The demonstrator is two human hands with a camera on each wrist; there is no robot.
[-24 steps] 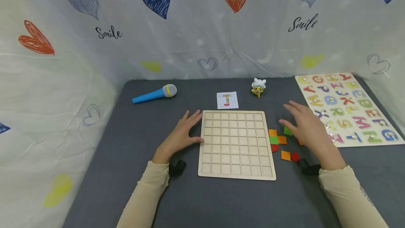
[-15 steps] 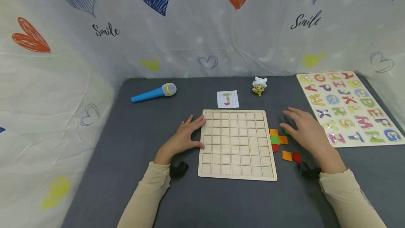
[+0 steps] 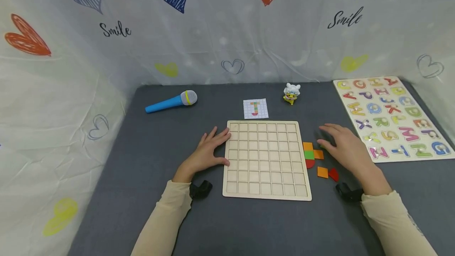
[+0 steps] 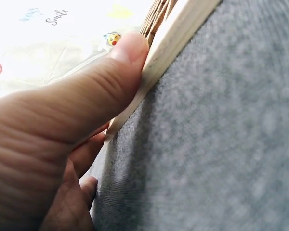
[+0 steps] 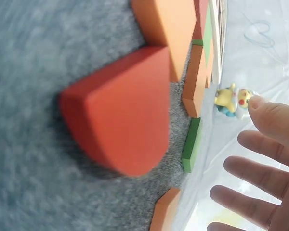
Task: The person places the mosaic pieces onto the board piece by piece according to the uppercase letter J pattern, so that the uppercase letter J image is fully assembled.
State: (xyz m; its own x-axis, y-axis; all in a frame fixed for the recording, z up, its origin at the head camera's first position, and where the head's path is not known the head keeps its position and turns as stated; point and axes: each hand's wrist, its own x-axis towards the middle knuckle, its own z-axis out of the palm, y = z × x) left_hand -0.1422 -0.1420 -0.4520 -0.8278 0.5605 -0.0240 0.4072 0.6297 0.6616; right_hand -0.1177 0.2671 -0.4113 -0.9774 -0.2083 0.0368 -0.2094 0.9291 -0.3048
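A pale wooden grid board (image 3: pixel 266 161) lies flat on the dark table. My left hand (image 3: pixel 203 155) touches its left edge with thumb and fingertips, fingers spread; in the left wrist view the thumb (image 4: pixel 106 82) presses along the rim. To the board's right, my right hand (image 3: pixel 348 151) is held over loose blocks, fingers extended, holding nothing. Below it lie a red rounded block (image 5: pixel 127 115) and an orange square (image 3: pixel 322 172). Against the board's right edge sit a green square (image 3: pixel 309 155) and a red rounded piece (image 3: pixel 310 164). Another green block (image 5: pixel 191 144) shows in the right wrist view, hidden from the head view.
Behind the board lies a gridded card (image 3: pixel 255 108) with a coloured J-like pattern. A small white-and-yellow figurine (image 3: pixel 291 93) stands farther right. A blue toy microphone (image 3: pixel 171 102) lies back left, and an alphabet puzzle board (image 3: pixel 394 119) back right.
My left fingertips have come onto the board's left edge. My right hand has drawn slightly nearer the body, covering the green block. The head view has shifted a little.
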